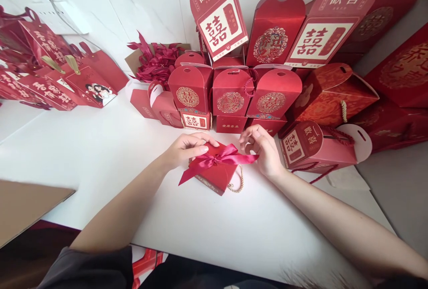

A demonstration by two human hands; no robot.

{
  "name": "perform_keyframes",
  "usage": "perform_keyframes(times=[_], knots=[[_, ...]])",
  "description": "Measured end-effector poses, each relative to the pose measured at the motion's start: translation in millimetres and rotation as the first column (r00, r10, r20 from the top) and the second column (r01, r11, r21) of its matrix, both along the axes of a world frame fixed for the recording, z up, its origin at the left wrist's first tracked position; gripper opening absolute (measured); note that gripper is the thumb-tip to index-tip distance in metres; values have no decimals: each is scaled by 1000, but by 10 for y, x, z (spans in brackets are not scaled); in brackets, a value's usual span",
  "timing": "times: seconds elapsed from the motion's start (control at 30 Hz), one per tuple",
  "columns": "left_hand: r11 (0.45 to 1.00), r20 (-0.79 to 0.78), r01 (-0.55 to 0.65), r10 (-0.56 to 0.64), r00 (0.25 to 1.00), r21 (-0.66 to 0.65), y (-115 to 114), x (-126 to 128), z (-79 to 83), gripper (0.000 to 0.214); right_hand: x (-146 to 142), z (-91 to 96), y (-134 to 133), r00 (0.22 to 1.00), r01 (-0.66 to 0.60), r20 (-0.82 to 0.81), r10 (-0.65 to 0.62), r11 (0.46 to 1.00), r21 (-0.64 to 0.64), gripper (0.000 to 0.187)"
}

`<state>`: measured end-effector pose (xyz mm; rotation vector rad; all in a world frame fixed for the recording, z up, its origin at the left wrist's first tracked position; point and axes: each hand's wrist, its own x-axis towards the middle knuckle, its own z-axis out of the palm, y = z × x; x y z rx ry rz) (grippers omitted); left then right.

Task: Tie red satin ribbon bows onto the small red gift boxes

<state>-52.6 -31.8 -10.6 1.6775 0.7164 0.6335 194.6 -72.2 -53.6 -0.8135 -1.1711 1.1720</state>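
Note:
A small red gift box (219,176) lies on the white table in front of me, with a pink-red satin ribbon bow (216,158) across its top. A twisted gold cord handle (241,181) sticks out at its right side. My left hand (191,150) grips the box's upper left edge, thumb and fingers around the corner beside the bow. My right hand (262,148) is just right of the box, fingers loosely curled and apart, with nothing visible in them. The ribbon's right tail reaches close to its palm.
Stacked red gift boxes (230,97) stand behind my hands, and more fill the right side, including one with a red cord (302,146). A carton of ribbon bows (157,63) sits at the back. Red gift bags (67,79) stand left. Cardboard (30,206) lies front left.

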Motion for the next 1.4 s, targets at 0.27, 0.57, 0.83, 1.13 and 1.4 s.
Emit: perform_keyframes(times=[0.27,0.57,0.83,1.13,1.4], knots=[[931,-292,-175,273,917,319,-81,-173,450,26,-9,298,-54,921,-284,269,283,958,-36,22],[955,-664,189,-296,687,-231,-172,-249,675,35,19,321,-18,866,-383,313,389,920,-83,29],[929,-568,284,-371,735,-239,-111,-213,586,27,38,310,-10,872,-393,267,410,912,-119,33],[927,-608,345,-361,707,-150,-127,-187,630,25,14,244,20,903,-369,202,380,925,-92,37],[924,-627,345,-368,686,-164,-99,-213,562,27,12,157,18,937,-329,98,337,940,-86,28]])
